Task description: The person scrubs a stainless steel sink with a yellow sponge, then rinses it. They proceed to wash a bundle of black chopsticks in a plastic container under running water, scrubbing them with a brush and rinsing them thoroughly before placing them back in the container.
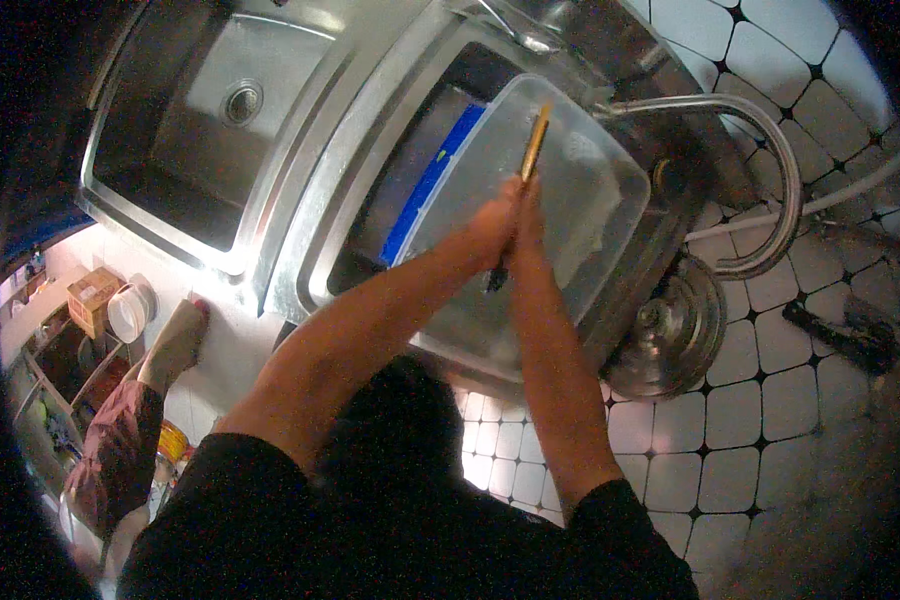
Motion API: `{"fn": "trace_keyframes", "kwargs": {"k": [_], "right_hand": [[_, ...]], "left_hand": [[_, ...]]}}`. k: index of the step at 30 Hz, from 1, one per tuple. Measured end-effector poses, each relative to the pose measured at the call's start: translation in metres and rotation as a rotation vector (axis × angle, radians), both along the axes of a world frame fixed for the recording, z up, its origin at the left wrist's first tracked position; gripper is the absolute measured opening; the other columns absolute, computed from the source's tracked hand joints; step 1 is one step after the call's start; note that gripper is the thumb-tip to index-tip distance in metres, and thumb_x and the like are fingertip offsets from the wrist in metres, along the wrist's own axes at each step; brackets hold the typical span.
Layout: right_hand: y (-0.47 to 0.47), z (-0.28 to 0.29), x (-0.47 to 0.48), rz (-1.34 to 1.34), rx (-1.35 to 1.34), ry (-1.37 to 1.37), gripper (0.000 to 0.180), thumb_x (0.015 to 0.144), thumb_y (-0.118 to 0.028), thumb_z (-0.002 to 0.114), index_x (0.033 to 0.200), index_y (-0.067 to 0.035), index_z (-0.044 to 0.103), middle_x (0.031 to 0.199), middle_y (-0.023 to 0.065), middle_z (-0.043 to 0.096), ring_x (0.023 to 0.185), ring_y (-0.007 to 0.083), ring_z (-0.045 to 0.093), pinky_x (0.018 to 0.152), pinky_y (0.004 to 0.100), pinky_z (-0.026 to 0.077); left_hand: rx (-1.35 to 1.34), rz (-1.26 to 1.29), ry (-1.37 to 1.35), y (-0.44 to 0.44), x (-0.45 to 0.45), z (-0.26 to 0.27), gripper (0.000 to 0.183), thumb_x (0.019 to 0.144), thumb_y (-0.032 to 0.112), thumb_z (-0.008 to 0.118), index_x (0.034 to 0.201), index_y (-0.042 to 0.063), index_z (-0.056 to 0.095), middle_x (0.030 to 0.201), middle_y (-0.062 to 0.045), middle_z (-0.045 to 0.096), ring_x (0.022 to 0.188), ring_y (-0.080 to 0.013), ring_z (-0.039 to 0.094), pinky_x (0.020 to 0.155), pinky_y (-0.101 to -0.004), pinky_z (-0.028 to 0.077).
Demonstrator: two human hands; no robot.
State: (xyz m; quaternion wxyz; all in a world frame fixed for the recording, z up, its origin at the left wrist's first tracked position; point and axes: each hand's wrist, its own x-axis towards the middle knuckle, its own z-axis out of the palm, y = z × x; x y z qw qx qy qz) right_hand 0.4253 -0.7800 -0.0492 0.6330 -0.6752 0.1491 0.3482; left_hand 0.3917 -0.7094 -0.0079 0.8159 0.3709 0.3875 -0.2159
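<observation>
My left hand (pixel 495 221) and my right hand (pixel 529 217) are pressed together around a narrow bundle of chopstick-like sticks (pixel 536 142). The golden end juts out beyond my fingers, and a dark end shows below my wrists. My palms and fingers hide the middle of the bundle. Under both hands sits a large translucent plastic tub (pixel 450 322), which looks to hold cloudy water. It rests in or over the right basin of a stainless steel sink (pixel 337 217). A blue strip (pixel 435 184) runs along the tub's left side.
On the left is a second sink basin (pixel 195 165) with a round drain (pixel 242 103). A curved metal spout (pixel 784 165) and a round metal lid (pixel 660 337) stand right of the tub. Another person's trouser leg (pixel 116 450), a cardboard box (pixel 94 300) and a white bucket (pixel 129 311) appear lower left.
</observation>
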Motion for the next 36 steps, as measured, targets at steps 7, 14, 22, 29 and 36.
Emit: {"fn": "trace_keyframes", "kwargs": {"k": [7, 14, 22, 29, 36], "right_hand": [[-0.003, -0.010, 0.000, -0.089, 0.089, 0.248, 0.069, 0.093, -0.061, 0.025, 0.137, -0.008, 0.036, 0.125, 0.0157, 0.051, 0.115, 0.0305, 0.049, 0.098, 0.0399, 0.038], [-0.033, -0.039, -0.002, 0.051, -0.030, -0.071, 0.052, 0.096, -0.042, 0.039, 0.137, -0.010, 0.035, 0.119, 0.0067, 0.049, 0.105, 0.0193, 0.049, 0.091, 0.0333, 0.041], [-0.054, -0.042, -0.009, -0.017, -0.213, 0.133, 0.040, 0.092, -0.040, 0.048, 0.114, -0.008, 0.054, 0.100, 0.0060, 0.056, 0.089, 0.0182, 0.052, 0.078, 0.0327, 0.044], [-0.061, -0.045, -0.042, 0.167, -0.098, 0.159, 0.041, 0.090, -0.025, 0.050, 0.125, -0.004, 0.043, 0.114, 0.0092, 0.052, 0.101, 0.0222, 0.051, 0.086, 0.0373, 0.044], [-0.084, -0.017, -0.068, 0.218, 0.376, -0.017, 0.047, 0.085, -0.010, 0.053, 0.131, -0.007, 0.040, 0.129, 0.0097, 0.047, 0.116, 0.0227, 0.047, 0.103, 0.0381, 0.033]], "left_hand": [[0.189, 0.020, -0.145, 0.004, -0.005, -0.013, 0.059, 0.095, 0.053, 0.031, 0.115, 0.002, 0.052, 0.105, -0.021, 0.060, 0.092, -0.0311, 0.059, 0.079, -0.0429, 0.047], [-0.295, 0.256, 0.047, -0.008, 0.003, -0.035, 0.058, 0.094, 0.053, 0.040, 0.120, 0.003, 0.052, 0.106, -0.015, 0.062, 0.091, -0.0295, 0.059, 0.082, -0.0397, 0.047], [0.456, -0.188, -0.101, -0.016, -0.003, -0.076, 0.051, 0.092, 0.044, 0.047, 0.118, 0.001, 0.053, 0.104, -0.019, 0.064, 0.093, -0.0332, 0.061, 0.082, -0.0414, 0.048], [0.606, -0.550, -0.044, -0.010, -0.017, -0.071, 0.053, 0.082, 0.036, 0.059, 0.120, 0.000, 0.051, 0.098, -0.025, 0.063, 0.097, -0.0372, 0.060, 0.083, -0.0448, 0.047], [0.560, -0.335, -0.174, -0.026, -0.039, -0.099, 0.053, 0.076, 0.037, 0.066, 0.114, 0.001, 0.056, 0.100, -0.024, 0.063, 0.096, -0.0380, 0.060, 0.082, -0.0426, 0.049]]}}
